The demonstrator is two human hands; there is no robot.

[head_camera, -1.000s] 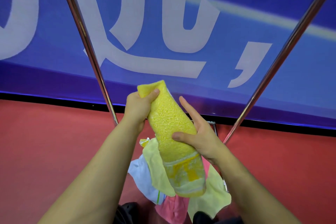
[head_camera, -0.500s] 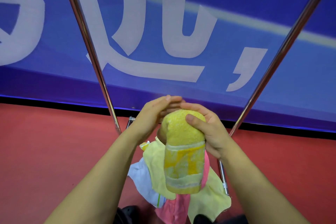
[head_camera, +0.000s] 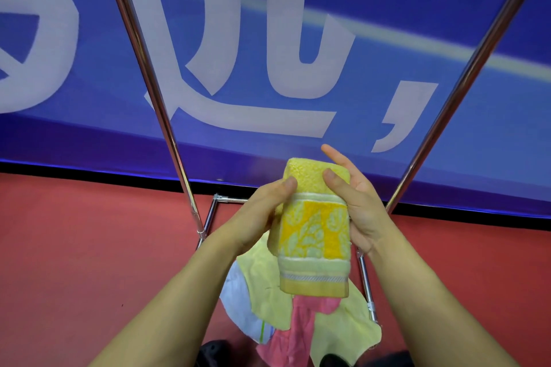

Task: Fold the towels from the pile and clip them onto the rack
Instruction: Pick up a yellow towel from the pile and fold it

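Note:
A folded yellow towel with an orange leaf band hangs upright in front of me. My left hand grips its left edge with the thumb on the front. On the towel's right side, my right hand holds with thumb pressed on the front and fingers spread behind. Below on the floor lies the pile of towels: pale yellow, white and pink. Two chrome rack poles, the left pole and the right pole, rise on either side. No clips are visible.
A blue banner with large white characters stands behind the rack. The floor is red. The rack's base bars run along the floor beside the pile. Dark shoes show at the bottom edge.
The towel went from a long strip to folded in half. Both hands now hold it by its sides, and the view has tilted so the rack base shows more.

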